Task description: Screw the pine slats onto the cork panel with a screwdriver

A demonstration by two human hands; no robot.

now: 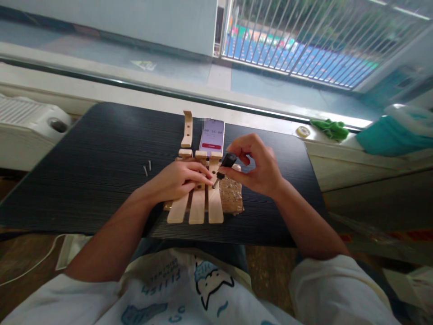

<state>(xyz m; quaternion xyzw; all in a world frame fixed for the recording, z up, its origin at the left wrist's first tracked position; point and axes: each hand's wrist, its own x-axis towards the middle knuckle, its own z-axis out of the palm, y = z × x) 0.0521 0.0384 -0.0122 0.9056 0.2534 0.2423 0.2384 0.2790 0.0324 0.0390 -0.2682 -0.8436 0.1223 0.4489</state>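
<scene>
While a screwdriver [228,164] is pinched by its black handle between the thumb and fingers of the right hand [259,166], just right of the frame's centre, its tip is set down on the rightmost of three wooden strips [215,210]. The strips are laid side by side at lower centre, across a wrapped block [232,195]. The left hand [178,178] is laid flat over them, fingers stretched rightward toward the tip; whether the shaft is touched by a fingertip cannot be told. A fourth strip [187,128] is placed apart at upper centre, beside a phone [212,134]. Two screws [148,168] are noted left of centre on the dark table [84,171]. A green cloth [329,130] and a tape roll [302,131] are seen on the sill at right.
</scene>
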